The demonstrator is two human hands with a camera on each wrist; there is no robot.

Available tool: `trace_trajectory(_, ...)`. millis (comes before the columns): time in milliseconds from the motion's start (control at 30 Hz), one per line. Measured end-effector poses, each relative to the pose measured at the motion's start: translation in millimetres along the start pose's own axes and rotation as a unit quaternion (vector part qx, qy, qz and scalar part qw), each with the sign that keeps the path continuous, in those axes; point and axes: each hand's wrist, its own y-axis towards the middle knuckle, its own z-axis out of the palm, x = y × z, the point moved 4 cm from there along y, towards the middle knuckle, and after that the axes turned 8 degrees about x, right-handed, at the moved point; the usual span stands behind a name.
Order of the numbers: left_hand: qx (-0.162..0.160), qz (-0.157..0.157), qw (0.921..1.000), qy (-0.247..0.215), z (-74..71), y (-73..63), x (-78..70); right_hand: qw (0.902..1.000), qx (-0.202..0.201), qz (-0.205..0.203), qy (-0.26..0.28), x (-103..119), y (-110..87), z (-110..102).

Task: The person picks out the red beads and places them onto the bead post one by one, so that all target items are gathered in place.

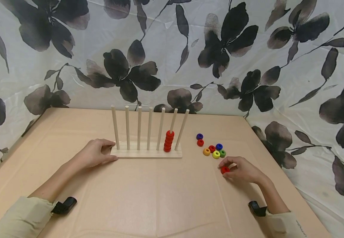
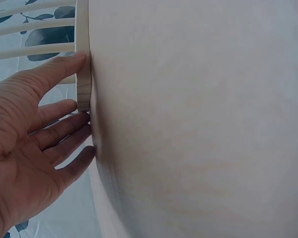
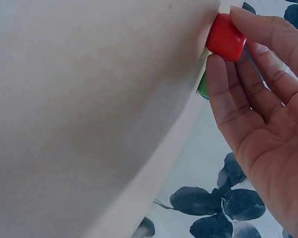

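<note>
A wooden peg stand (image 1: 148, 155) with a row of upright pegs stands near the back of the table. Stacked red beads (image 1: 168, 141) fill the lower part of its second peg from the right. My left hand (image 1: 94, 153) holds the left end of the base; in the left wrist view the thumb (image 2: 64, 67) lies along its front edge, fingertips at the end. To the right, my right hand (image 1: 244, 170) pinches a red bead (image 1: 225, 170) between thumb and fingers, close over the table. The right wrist view shows that red bead (image 3: 226, 38) at the fingertips.
Right of the stand lie loose beads: dark blue (image 1: 199, 136), red (image 1: 200, 142), another red (image 1: 212, 148), orange (image 1: 206, 152), yellow (image 1: 216, 154), blue (image 1: 219, 146) and green (image 1: 223, 153). Floral cloth (image 1: 172, 59) hangs behind the table (image 1: 160, 198).
</note>
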Motion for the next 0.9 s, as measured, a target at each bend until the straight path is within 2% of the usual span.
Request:
trace_trajectory(333,-0.004,0.001,1.0000,0.001,-0.2,-0.6,-1.0,0.9998,-0.017,-0.005,-0.007,4.8,0.9,-2.8)
trace_trajectory(733,-0.005,-0.001,1.0000,-0.002,1.9,0.4,1.7,0.9976,-0.051,-0.032,-0.035,17.0,8.7,-15.4)
trace_trajectory(900,-0.007,0.004,1.0000,-0.001,2.1,1.3,3.0,0.9970,-0.057,-0.031,-0.043,24.9,12.5,-20.5)
